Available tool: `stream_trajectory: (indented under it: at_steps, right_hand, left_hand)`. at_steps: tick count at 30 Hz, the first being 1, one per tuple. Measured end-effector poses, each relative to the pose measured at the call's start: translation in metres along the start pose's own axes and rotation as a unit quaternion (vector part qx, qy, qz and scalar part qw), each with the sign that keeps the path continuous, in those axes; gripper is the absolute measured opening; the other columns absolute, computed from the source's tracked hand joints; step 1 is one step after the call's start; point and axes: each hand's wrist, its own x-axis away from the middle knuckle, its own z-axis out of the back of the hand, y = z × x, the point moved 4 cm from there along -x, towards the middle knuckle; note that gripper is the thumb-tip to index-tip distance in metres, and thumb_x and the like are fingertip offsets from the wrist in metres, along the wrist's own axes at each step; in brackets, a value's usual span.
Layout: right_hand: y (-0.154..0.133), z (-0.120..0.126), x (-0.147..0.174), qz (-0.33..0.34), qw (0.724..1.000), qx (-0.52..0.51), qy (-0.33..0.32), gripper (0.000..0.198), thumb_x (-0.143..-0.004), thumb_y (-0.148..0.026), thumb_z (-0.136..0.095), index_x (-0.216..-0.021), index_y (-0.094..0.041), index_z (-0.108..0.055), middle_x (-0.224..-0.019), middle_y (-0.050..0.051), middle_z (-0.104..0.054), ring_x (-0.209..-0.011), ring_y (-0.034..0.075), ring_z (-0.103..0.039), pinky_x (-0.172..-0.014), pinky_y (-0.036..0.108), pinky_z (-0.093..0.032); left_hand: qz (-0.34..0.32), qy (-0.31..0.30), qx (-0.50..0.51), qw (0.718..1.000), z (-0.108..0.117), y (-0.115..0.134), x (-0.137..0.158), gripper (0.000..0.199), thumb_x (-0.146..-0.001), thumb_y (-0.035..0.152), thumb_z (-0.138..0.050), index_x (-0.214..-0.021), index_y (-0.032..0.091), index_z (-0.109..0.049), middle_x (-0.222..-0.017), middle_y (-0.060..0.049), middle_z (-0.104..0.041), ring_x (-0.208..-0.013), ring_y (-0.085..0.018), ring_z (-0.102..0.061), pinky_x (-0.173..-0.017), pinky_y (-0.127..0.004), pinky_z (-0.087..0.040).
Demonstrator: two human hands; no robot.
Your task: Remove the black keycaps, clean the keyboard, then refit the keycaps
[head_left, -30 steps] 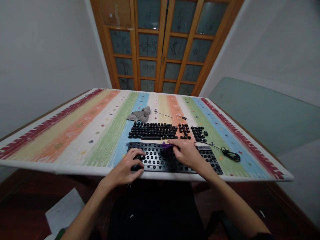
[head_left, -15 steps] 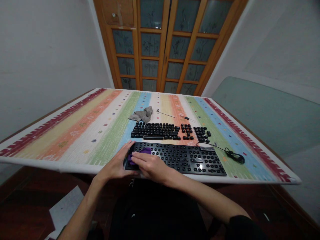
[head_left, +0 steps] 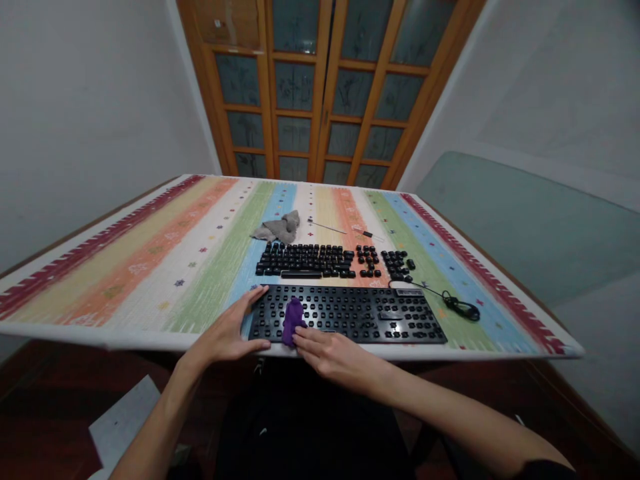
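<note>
A black keyboard (head_left: 345, 313) with its keycaps off lies along the table's front edge, bare switches facing up. My left hand (head_left: 227, 331) clasps its left end, fingers at the back corner and thumb at the front corner. On the keyboard's left part sits a bunched purple cloth (head_left: 293, 320). My right hand (head_left: 323, 353) grips the cloth's front right side with its fingertips, fingers close together. Behind the keyboard, the loose black keycaps (head_left: 310, 259) are laid out in keyboard order.
A crumpled grey rag (head_left: 280, 228) lies beyond the keycaps. To its right are a thin rod (head_left: 327, 227) and a small dark-handled wire tool (head_left: 368, 234). The coiled keyboard cable (head_left: 463, 308) rests at the right on the striped tablecloth (head_left: 200, 260).
My right hand has moved right and nearer the front edge, with the purple cloth now bunched narrower. The left hand keeps its place at the keyboard's left end. The view has shifted slightly.
</note>
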Motion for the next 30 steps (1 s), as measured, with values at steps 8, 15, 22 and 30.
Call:
stream_trajectory:
  at_steps: [8,15,22,30]
  right_hand:
    - [0.042,0.017,0.042,-0.145,0.972,-0.124,0.136,0.060,-0.075,0.006,-0.040,-0.131,-0.009,-0.059,-0.136,0.015,-0.060,-0.130,0.020,-0.053,-0.108,0.037,-0.048]
    - [0.026,0.002,0.072,-0.077,0.993,-0.074,0.040,0.052,-0.081,0.006,-0.042,-0.128,-0.005,-0.060,-0.136,0.016,-0.059,-0.139,0.024,-0.040,-0.111,0.040,-0.045]
    - [0.028,0.007,0.104,-0.128,0.986,-0.105,0.001,0.063,-0.073,0.009,-0.044,-0.131,-0.009,-0.059,-0.137,0.014,-0.059,-0.137,0.023,-0.043,-0.111,0.039,-0.045]
    - [0.049,0.043,0.120,-0.273,0.953,-0.110,-0.070,0.057,-0.064,0.009,-0.043,-0.106,-0.015,-0.072,-0.112,0.010,-0.073,-0.106,0.022,-0.070,-0.096,0.036,-0.057]
  left_hand:
    - [0.006,-0.003,0.005,1.000,0.001,0.003,0.000,0.102,-0.074,0.045,-0.076,-0.154,0.022,-0.016,-0.156,-0.018,-0.032,-0.142,-0.036,-0.034,-0.118,-0.059,-0.028]
    - [0.000,-0.005,0.009,1.000,0.004,0.006,-0.001,0.099,-0.077,0.042,-0.075,-0.154,0.020,-0.017,-0.155,-0.019,-0.032,-0.142,-0.036,-0.035,-0.118,-0.058,-0.028]
    - [-0.014,0.006,0.010,1.000,0.004,0.004,-0.001,0.098,-0.076,0.040,-0.075,-0.153,0.022,-0.018,-0.154,-0.019,-0.035,-0.140,-0.036,-0.039,-0.116,-0.058,-0.032]
    - [-0.001,-0.002,-0.004,1.000,0.006,0.006,0.000,0.095,-0.078,0.044,-0.072,-0.152,0.022,-0.018,-0.154,-0.019,-0.034,-0.139,-0.036,-0.039,-0.115,-0.060,-0.033]
